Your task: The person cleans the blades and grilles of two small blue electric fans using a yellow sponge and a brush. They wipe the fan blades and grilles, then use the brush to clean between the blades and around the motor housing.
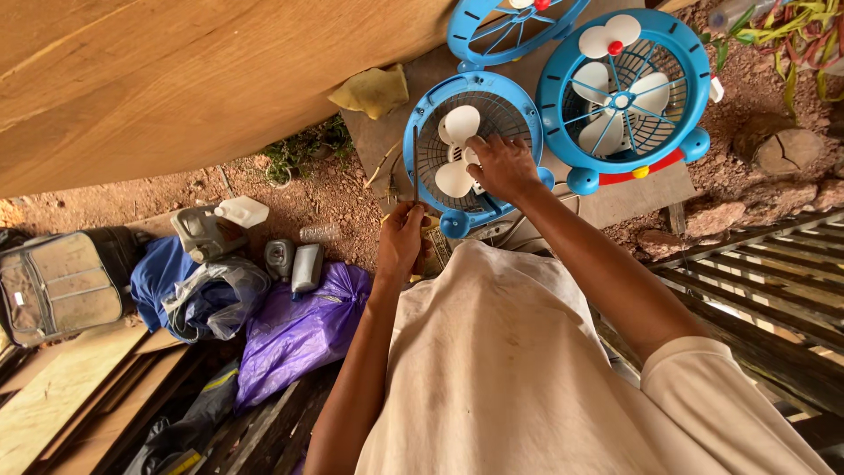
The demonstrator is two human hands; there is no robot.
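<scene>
The small blue fan (475,149) lies flat on a board on the dirt, right in front of the person. The right hand (503,167) rests on its white blades (457,151), fingers curled over the middle. The left hand (402,239) is wrapped tight around a thin screwdriver (416,167), which points up along the fan's left edge. A bigger blue fan (626,95) lies just beside it.

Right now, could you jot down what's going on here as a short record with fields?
Setting: bare reddish ground outdoors
Left hand: grip closed on a thin dark tool, pointing at the fan
Right hand: resting on the white blades of an open blue fan
Nearby: second blue fan with its grille on, yellow cloth, purple bag, grey case
</scene>
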